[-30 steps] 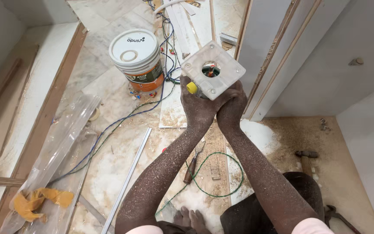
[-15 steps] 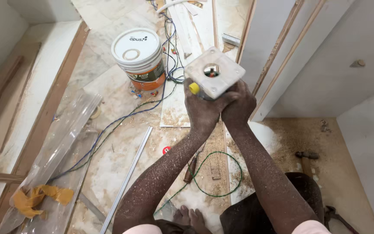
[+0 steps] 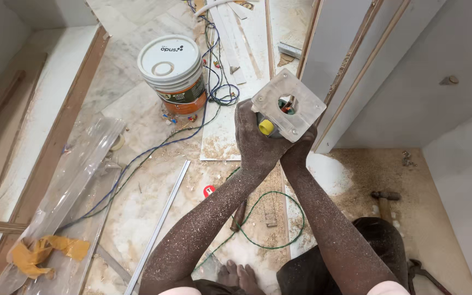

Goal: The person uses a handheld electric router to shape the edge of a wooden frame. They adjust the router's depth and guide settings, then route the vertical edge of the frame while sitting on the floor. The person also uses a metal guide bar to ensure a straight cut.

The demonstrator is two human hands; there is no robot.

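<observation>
A compact power router with a square clear-plastic base plate and yellow knob (image 3: 287, 112) is held raised above the floor, the left hand (image 3: 258, 143) and right hand (image 3: 300, 150) closed around its body below the plate. It is judged rigid and fairly heavy, best gripped by the body, not the sharp-cornered plate. Right of the router a grey door panel (image 3: 356, 60) stands near; open room lies toward the white lidded paint bucket (image 3: 173, 74).

Left of the hands: lidded white bucket (image 3: 173, 74) and blue cable (image 3: 154, 147) on the floor, well apart.
Right of the hands: grey cabinet panels (image 3: 367, 65) just beside the clear square-based tool (image 3: 288, 105), blocking passage there.
Near, below the forearms: green wire loop (image 3: 271, 224), metal strip (image 3: 159, 224), sawdust.
Far: loose boards (image 3: 236, 38).
Near right: hammer (image 3: 384, 201) on sawdust.
</observation>
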